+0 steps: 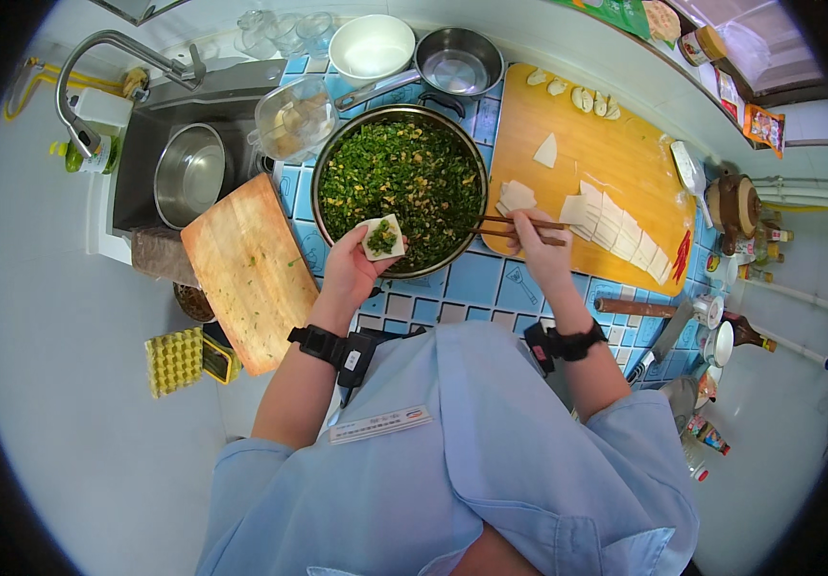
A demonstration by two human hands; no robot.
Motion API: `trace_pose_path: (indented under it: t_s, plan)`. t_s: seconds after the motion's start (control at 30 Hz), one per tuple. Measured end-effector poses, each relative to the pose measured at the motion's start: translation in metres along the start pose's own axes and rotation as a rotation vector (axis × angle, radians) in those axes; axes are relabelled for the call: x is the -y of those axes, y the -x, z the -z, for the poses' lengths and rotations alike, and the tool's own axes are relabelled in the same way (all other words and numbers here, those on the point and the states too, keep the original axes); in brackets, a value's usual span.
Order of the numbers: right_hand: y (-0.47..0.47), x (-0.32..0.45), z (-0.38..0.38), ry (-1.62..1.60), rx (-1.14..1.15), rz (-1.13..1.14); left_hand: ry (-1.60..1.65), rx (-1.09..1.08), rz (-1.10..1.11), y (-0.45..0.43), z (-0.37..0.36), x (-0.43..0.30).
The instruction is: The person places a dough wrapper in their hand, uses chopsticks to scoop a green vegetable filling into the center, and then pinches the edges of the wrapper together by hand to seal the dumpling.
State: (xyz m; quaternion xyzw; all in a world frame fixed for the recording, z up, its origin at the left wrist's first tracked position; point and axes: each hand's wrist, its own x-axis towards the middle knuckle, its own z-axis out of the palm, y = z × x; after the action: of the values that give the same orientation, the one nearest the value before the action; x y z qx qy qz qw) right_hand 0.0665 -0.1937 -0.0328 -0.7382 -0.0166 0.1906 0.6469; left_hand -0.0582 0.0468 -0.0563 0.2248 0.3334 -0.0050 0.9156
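Note:
On my left hand (351, 268) lies a square dough wrapper (392, 249) with chopped green filling (381, 237) at its centre, over the near rim of a large metal bowl. My right hand (540, 248) grips a pair of wooden chopsticks (504, 219), whose tips reach the bowl's right side. Chopped greens with yellow bits (399, 180) fill the bowl. To the right, a yellow cutting board (623, 151) carries overlapping cut wrappers (619, 227), a small stack of wrappers (517, 196), a single triangular piece (546, 151) and several folded dumplings (582, 99) along its far edge.
A sink (142, 173) holding a steel pot (191, 175) is at the left, beside a wooden board (248, 281). Behind the bowl stand a plastic container (295, 119), a white bowl (372, 49) and a saucepan (459, 63). A rolling pin (633, 308) and a knife (671, 333) lie at right.

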Motion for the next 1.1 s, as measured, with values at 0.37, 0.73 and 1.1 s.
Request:
trace_pose_path:
  t_s: [0.37, 0.73, 1.1]
  plan:
    - [-0.020, -0.042, -0.017, -0.511, -0.079, -0.261, -0.163, -0.077, -0.071, 0.012, 0.020, -0.006]
    - [-0.005, -0.009, -0.003, -0.602, -0.011, -0.161, -0.118, -0.071, -0.049, 0.002, 0.009, -0.002]
    - [0.044, 0.068, -0.019, 0.331, 0.264, 0.858, -0.098, 0.050, -0.010, -0.018, -0.031, 0.011]
